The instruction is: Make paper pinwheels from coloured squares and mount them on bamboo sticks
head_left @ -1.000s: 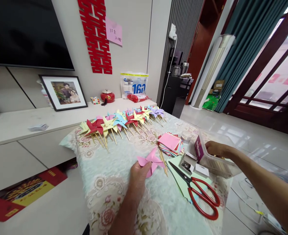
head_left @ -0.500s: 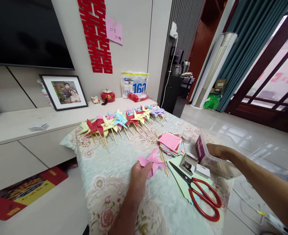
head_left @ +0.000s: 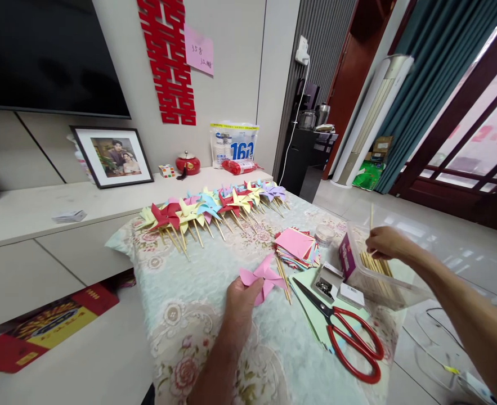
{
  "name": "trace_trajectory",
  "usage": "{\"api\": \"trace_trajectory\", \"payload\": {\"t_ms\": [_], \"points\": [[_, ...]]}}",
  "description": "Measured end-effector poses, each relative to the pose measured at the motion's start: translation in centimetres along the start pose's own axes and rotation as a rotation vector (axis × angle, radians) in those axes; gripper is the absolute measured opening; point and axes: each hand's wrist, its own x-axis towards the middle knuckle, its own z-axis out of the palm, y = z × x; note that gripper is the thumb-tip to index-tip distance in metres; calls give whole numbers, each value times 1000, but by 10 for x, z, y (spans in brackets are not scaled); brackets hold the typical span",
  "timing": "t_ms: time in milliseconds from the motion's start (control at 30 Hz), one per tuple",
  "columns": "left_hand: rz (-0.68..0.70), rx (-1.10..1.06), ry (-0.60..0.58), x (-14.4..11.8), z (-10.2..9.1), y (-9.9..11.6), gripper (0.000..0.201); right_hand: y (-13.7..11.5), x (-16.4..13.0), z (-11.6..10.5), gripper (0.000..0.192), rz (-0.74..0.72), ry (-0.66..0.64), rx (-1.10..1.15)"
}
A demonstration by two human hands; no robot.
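Observation:
A pink paper pinwheel [head_left: 267,284] is pinched in my left hand [head_left: 242,298], low over the flowered tablecloth [head_left: 197,315]. Over the clear plastic box [head_left: 353,274] at the right, my right hand [head_left: 385,243] grips a thin wooden stick [head_left: 371,216] that points upward. Many more wooden sticks [head_left: 377,264] lie inside that box. A few loose sticks [head_left: 283,279] rest just right of the pinwheel. Red-handled scissors [head_left: 345,332] lie on green paper sheets [head_left: 308,312], beside a small open box of metal fasteners [head_left: 326,284].
Finished pinwheels on sticks [head_left: 206,211] line the table's far edge. A stack of coloured paper squares [head_left: 296,246] and a round clear container [head_left: 324,234] sit mid-table. Behind are a white cabinet [head_left: 117,216], a framed photo [head_left: 113,157] and a red pot [head_left: 188,163].
My right hand has risen from inside the plastic box and now holds a wooden stick above its rim. The left hand keeps the pink pinwheel in the same place.

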Motion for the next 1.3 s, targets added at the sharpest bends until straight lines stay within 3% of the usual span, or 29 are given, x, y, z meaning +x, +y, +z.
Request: {"api": "trace_trajectory", "payload": {"t_ms": [67,133,233,333,433,500,667,767,867,933,1100,1300], "points": [[-11,-55,3,-1,2,4,33,-20,-12,-7,13,-25,-66,95],[-22,-149,21,-2,4,11,32,-48,-35,3,10,-175,-201,363],[-26,-275,-4,-3,3,24,32,-91,-77,50,8,-279,-381,489],[11,-350,4,-4,0,34,34,-123,-107,113,12,-242,-639,690],[53,-330,15,-4,-1,37,35,-136,-122,161,11,-246,-775,733],[70,-301,15,-5,0,36,32,-135,-127,177,12,-261,-833,738],[111,-225,28,-5,4,29,26,-119,-130,174,20,-301,-931,826],[146,-165,89,-3,3,24,29,-113,-126,160,31,-348,-721,868],[186,-27,112,-1,-1,17,27,-110,-120,154,51,-293,-451,956],[206,74,84,-1,-2,14,24,-110,-118,155,52,-268,-367,1005],[303,340,-19,-7,-2,11,16,-112,-118,160,20,-385,-416,983],[375,453,-45,-14,3,18,8,-113,-121,155,13,-496,-511,983]]}}
